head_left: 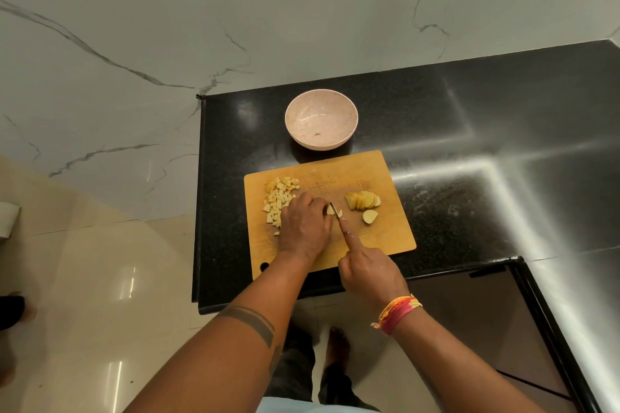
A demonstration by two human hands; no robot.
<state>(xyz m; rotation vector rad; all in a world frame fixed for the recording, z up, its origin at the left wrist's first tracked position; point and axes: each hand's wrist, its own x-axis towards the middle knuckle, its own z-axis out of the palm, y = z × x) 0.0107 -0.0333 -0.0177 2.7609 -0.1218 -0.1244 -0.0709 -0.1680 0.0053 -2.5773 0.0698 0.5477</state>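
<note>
A wooden cutting board (385,231) lies on the black counter. My left hand (303,225) has its fingers curled over a small potato piece (331,210) near the board's middle. My right hand (367,270) grips a knife (336,213), index finger stretched along its spine, with the blade down against that piece. A pile of diced potato (278,198) lies at the board's left. A fanned stack of potato slices (362,200) and a single slice (370,216) lie to the right.
A pale pink bowl (321,118), holding only a small speck, stands on the black counter (469,151) just behind the board. The counter's left edge drops off to a tiled floor (84,278). A marble wall (167,27) rises behind. My feet show below the counter's front edge.
</note>
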